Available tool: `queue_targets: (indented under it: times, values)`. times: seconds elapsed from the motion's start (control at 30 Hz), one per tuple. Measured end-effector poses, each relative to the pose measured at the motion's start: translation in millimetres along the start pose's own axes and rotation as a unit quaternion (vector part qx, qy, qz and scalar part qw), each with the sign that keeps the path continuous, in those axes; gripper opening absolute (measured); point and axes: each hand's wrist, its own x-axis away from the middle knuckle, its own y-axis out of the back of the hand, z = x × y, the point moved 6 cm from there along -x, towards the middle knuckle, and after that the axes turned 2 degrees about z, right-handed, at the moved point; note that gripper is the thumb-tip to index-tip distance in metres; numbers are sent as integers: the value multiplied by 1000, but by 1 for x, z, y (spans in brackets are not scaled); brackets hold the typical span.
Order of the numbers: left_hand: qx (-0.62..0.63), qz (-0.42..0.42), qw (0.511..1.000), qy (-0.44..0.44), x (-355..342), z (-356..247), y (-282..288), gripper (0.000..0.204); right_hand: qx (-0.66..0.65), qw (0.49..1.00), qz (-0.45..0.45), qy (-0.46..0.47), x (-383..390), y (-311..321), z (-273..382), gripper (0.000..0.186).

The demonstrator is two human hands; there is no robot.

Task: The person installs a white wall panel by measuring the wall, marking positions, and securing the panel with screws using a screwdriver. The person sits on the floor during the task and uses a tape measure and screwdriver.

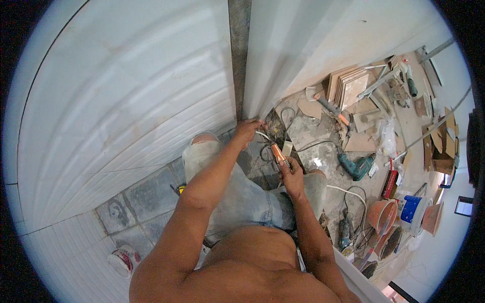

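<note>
My right hand (292,181) is wrapped round the lower end of an orange hand tool (277,152) with a dark grip; its exact kind does not show. The tool points up and left toward the foot of the wall corner. My left hand (247,132) reaches down beside the dark vertical post (240,55), fingers drawn together near its base. What lies in those fingers is too small to make out. A short white cable (262,135) runs beside the left fingertips, and a dark cord (262,151) loops near the tool's tip.
To the right lie a green drill (356,166), an orange-and-black hammer (331,108) and a corded grinder (345,233). Stacked tiles (347,88) lean by the wall. Buckets (382,214) stand lower right. A white tub (123,261) sits lower left, and a yellow tape measure (181,190) beside my leg.
</note>
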Motion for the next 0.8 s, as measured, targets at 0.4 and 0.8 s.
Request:
queue_targets:
  times: [0.4,0.8]
  values:
    - [58,34,997,40,2,-13,2,24,-523,788,152,-286,-18,-32,-35,32]
    - [-62,68,996,9,-1,-17,-1,31,-457,865,114,-175,-25,-36,-23,32]
